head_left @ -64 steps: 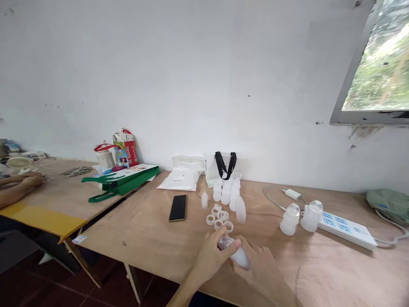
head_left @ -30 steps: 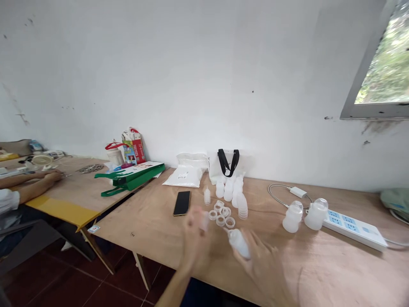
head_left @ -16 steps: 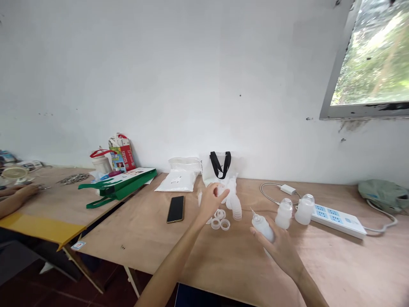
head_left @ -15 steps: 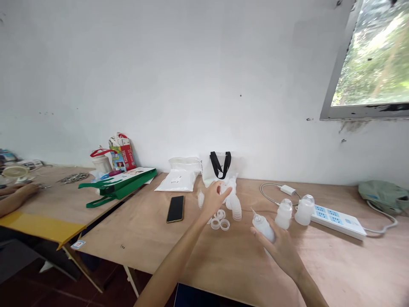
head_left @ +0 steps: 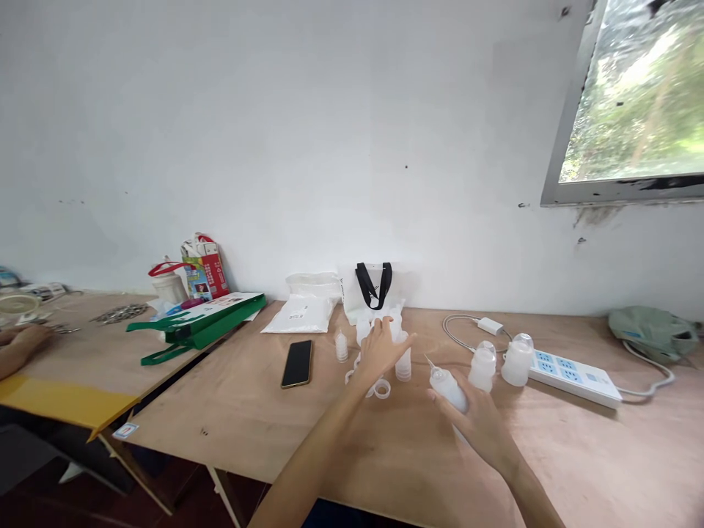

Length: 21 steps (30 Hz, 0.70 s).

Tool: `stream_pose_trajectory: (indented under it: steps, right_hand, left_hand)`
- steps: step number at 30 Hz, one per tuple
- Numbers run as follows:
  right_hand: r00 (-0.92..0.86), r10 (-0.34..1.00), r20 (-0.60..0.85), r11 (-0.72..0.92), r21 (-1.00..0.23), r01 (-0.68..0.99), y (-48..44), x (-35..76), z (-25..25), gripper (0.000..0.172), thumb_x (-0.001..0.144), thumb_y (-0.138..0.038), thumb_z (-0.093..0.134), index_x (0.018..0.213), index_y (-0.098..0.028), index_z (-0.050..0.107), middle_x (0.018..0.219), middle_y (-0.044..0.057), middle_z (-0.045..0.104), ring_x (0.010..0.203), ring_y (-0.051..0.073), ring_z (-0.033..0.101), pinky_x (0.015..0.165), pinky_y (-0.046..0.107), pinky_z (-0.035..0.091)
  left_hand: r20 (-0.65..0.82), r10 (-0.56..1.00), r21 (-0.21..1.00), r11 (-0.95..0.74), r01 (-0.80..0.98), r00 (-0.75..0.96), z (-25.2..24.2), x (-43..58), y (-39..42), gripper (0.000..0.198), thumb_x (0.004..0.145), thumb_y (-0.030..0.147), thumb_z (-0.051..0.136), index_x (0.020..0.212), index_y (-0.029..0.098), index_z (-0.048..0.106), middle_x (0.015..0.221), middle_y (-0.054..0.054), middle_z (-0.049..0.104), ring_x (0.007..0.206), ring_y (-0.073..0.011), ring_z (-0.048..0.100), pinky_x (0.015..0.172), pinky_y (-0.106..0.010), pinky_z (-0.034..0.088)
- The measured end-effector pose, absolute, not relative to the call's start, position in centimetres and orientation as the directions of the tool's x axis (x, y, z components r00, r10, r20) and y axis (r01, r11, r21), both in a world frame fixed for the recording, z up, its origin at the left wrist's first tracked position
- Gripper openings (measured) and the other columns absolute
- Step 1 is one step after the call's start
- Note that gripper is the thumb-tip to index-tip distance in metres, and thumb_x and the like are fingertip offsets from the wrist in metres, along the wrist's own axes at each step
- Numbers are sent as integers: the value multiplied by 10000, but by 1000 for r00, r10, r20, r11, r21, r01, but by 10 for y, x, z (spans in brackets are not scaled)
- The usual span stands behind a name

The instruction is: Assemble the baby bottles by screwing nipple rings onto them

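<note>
My right hand (head_left: 479, 416) is wrapped round a translucent white bottle (head_left: 449, 390) with a thin pointed tip, tilted up to the left. My left hand (head_left: 383, 346) reaches over a group of translucent white pieces near the bag, thumb apart from the fingers; I see nothing held in it. Just right of that hand stands a ribbed translucent piece (head_left: 404, 365). White rings (head_left: 382, 389) lie partly hidden under the left wrist. A smaller ribbed piece (head_left: 342, 347) stands further left. Two translucent bottles with clear domed caps, a nearer one (head_left: 482, 368) and a farther one (head_left: 518, 361), stand beyond my right hand.
A phone (head_left: 297, 364), white plastic packages (head_left: 301, 313) and a white bag with black handles (head_left: 352, 297) sit on the table. To the right are a power strip (head_left: 577, 380), a cabled adapter (head_left: 490, 325) and a green cap (head_left: 652, 334). A green bag (head_left: 220, 323) lies left; another person's hand (head_left: 30, 339) is beyond.
My left hand has turned from a pinch-like curl to a flatter, spread pose over the pieces, now covering part of the rings. The right hand keeps the bottle. The view shifted slightly.
</note>
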State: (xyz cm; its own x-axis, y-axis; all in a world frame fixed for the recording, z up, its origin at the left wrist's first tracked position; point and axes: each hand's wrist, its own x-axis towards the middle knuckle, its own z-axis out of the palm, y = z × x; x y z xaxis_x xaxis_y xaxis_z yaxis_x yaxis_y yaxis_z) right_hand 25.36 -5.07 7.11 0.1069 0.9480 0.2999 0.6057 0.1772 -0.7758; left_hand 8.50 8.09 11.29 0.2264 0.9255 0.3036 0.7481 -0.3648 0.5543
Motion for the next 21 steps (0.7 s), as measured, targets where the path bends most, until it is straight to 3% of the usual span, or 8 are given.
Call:
stream_pose_trajectory:
  steps: [3,5,8,11,13,17,21]
  right_hand:
    - [97,963,250,152,-807,571,-49,248,71,370,904,-610,580,840,-247,543,747,-13,626,721,202,578,686,306,447]
    - [56,984,167,119,-865,488,-49,244,72,365,884,-598,604,831,-243,537,709,-20,611,663,188,586,645,299,456]
    - [-54,998,19,34,-954,297,-50,241,74,373,824,-586,672,918,-237,579,665,-26,612,582,178,603,571,286,466]
    - [-133,986,-98,-81,-988,130,-54,241,75,439,742,-596,754,918,-230,589,631,-23,618,530,170,597,521,276,468]
    - [-158,977,-145,-135,-988,70,-57,241,75,438,715,-581,783,871,-228,576,623,-21,622,514,166,591,500,273,465]
    - [-126,988,-94,-64,-973,223,-61,238,78,307,765,-479,747,799,-224,580,589,-30,594,521,160,569,503,260,438]
    - [-68,993,101,121,-889,441,-59,245,80,202,857,-415,629,813,-220,605,669,-19,626,600,158,569,568,262,442]
  left_hand:
    - [419,893,675,-429,600,166,120,77,53,480,1046,597,352,1274,231,564,1133,-73,662,1017,-235,646,900,-353,482]
    - [376,838,712,-534,456,394,123,70,34,486,1066,590,300,1228,243,599,963,-30,657,880,-186,626,810,-296,471]
    - [189,617,744,-598,299,764,128,59,13,494,1011,630,465,1314,259,584,981,-32,649,847,-176,593,748,-282,448]
    - [49,516,867,-447,220,855,130,53,8,560,947,670,560,1334,264,570,959,-28,610,784,-161,550,639,-263,430]
    - [54,515,897,-401,185,855,127,54,11,530,923,678,584,1240,254,614,933,-26,597,759,-157,532,606,-260,411]
    - [149,655,813,-508,286,741,117,59,14,421,880,645,656,920,230,604,786,-10,598,718,-177,533,626,-301,369]
    - [138,630,801,-525,288,764,121,57,7,387,961,622,542,949,237,575,827,-27,672,733,-200,602,647,-314,410]
